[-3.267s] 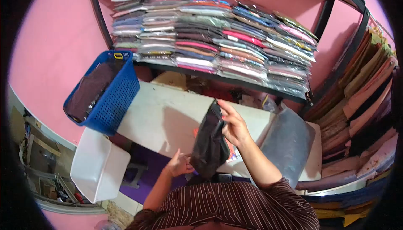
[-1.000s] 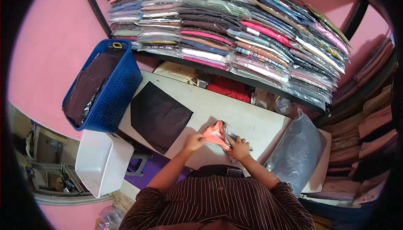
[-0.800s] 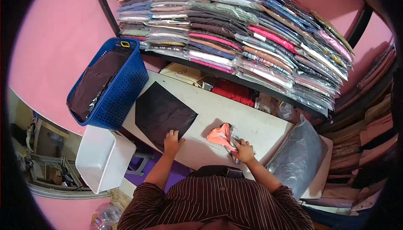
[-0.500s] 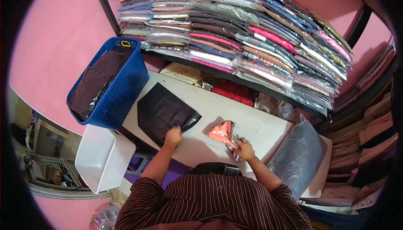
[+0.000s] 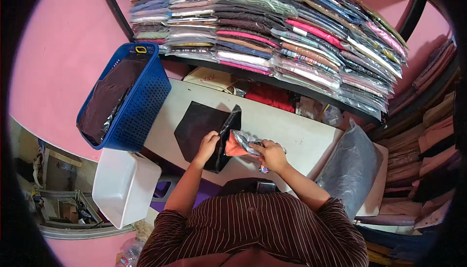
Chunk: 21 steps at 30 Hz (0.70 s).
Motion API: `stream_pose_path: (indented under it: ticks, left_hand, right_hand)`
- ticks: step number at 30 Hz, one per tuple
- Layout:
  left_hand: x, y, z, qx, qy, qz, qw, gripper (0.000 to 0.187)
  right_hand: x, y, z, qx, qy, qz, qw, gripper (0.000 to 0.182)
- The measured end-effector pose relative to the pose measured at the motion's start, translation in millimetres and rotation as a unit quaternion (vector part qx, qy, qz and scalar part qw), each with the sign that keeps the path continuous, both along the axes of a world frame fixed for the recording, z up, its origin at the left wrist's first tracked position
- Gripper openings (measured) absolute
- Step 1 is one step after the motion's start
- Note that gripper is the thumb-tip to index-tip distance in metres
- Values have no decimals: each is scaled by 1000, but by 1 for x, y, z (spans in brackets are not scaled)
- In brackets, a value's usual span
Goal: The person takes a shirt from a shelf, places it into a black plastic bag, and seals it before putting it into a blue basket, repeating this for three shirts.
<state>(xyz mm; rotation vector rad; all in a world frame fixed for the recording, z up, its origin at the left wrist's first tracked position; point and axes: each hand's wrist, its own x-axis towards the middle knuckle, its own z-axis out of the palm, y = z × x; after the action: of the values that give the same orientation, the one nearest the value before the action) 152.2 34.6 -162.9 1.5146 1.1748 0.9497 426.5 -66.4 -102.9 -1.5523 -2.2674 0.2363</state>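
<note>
A black plastic bag (image 5: 198, 129) lies on the white table, its right-hand end lifted and gaping. My left hand (image 5: 208, 146) is closed on the edge of that opening, holding it up. In my right hand (image 5: 272, 155) is a bundle of orange cloth in clear plastic (image 5: 235, 144), gripped at its right end. The bundle's orange end is right at the mouth of the bag. A small colourful bit of the bundle pokes out below my right fingers.
A blue basket (image 5: 141, 113) with dark packed items stands at the table's left, above a white bin (image 5: 129, 186). Behind the white table (image 5: 296, 140), a shelf holds stacks of bagged clothes (image 5: 253, 33). A large grey plastic-wrapped bundle (image 5: 351, 169) stands on the right.
My right hand has carried the orange bundle left to the bag. My left hand has moved right and up with the bag's edge, and the mouth now gapes.
</note>
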Motion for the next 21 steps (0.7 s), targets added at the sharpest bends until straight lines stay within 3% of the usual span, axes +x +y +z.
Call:
stream_pose_path:
  ticks: [2, 6, 8, 11, 15, 16, 18, 19, 20, 21]
  left_hand:
    - [3, -4, 23, 13, 36, -14, 999, 11]
    - [15, -3, 28, 37, -41, -32, 998, 4]
    - [20, -10, 51, 54, -25, -32, 998, 4]
    - [22, -17, 71, 65, -16, -76, 995, 2]
    - [32, -26, 87, 86, -20, -146, 985, 6]
    - [36, -32, 98, 91, -16, -157, 983, 7]
    - [42, -40, 113, 80, -16, -163, 983, 7]
    - [43, -42, 116, 74, -16, -171, 982, 7]
    - [44, -44, 119, 68, -17, -179, 981, 7]
    - [44, -45, 120, 67, -17, -186, 980, 9]
  right_hand:
    - [-8, 7, 1, -50, 28, 27, 998, 52]
    - [-17, 29, 1, -174, 50, 89, 979, 55]
    - [-24, 44, -5, -176, 72, 88, 978, 54]
    - [-38, 67, -13, -269, 25, 44, 962, 44]
    - [-61, 84, 13, -272, -15, 43, 961, 44]
    - [-67, 93, 5, -298, -29, 68, 952, 42]
    - [-76, 104, -21, -185, 8, 79, 980, 42]
    - [-77, 114, -47, -202, 11, 111, 973, 43]
    - [-76, 109, -53, -187, 107, 130, 968, 42]
    - [-76, 108, -68, -188, 107, 131, 967, 42]
